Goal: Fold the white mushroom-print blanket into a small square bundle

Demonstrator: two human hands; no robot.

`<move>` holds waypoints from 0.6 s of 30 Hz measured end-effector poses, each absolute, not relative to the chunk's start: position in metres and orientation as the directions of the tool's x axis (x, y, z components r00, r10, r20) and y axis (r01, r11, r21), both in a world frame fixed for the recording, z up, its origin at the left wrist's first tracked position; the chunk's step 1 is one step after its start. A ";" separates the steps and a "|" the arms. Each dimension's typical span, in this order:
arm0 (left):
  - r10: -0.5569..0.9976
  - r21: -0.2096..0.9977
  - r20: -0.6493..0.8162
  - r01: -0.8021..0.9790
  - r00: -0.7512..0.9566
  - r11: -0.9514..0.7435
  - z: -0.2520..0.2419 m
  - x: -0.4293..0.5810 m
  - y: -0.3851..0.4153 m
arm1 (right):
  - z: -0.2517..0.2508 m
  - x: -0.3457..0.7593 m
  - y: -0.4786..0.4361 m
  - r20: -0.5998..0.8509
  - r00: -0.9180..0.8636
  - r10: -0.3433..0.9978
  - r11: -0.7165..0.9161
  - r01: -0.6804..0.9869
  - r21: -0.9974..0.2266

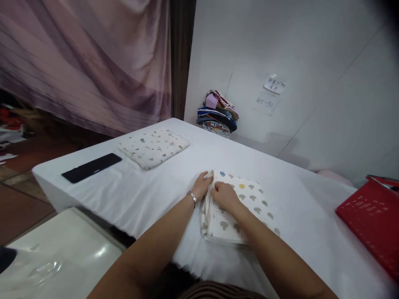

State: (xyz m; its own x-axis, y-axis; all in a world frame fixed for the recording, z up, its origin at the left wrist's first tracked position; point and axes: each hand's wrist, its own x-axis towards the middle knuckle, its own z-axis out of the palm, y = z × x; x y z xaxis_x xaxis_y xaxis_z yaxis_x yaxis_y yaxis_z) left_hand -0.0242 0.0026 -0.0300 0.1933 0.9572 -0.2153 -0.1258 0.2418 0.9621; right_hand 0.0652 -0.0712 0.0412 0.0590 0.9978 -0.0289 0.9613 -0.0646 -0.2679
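A white cloth with grey, blue and yellow mushroom prints (257, 199) lies folded near the table's front edge. My left hand (201, 185), with a metal bracelet at its wrist, grips the cloth's left folded edge near the far corner. My right hand (225, 195) rests on top of the cloth just right of that edge, its fingers curled and pressed together; whether it pinches any fabric is hidden. Farther back on the left lies another folded white cloth (154, 146) with small dark prints.
On the white-covered table (140, 199), a black phone-like slab (92, 167) lies at the left and a red bag (370, 220) at the right. Stacked folded fabrics (217, 114) stand by the wall. A glossy pale surface (62, 257) is at lower left.
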 end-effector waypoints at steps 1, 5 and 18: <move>0.957 0.963 -0.213 -0.125 0.197 0.240 -0.029 -0.024 0.002 | 0.040 0.065 -0.072 -0.016 0.058 0.998 -0.060 0.961 -0.269; 0.959 0.968 -0.204 -0.104 0.195 0.227 -0.029 -0.025 0.003 | 0.038 0.064 -0.074 0.019 0.054 0.998 -0.046 0.960 -0.278; 0.958 0.960 -0.214 -0.139 0.190 0.242 -0.026 -0.026 0.003 | 0.035 0.057 -0.076 -0.003 0.091 0.996 -0.087 0.944 -0.319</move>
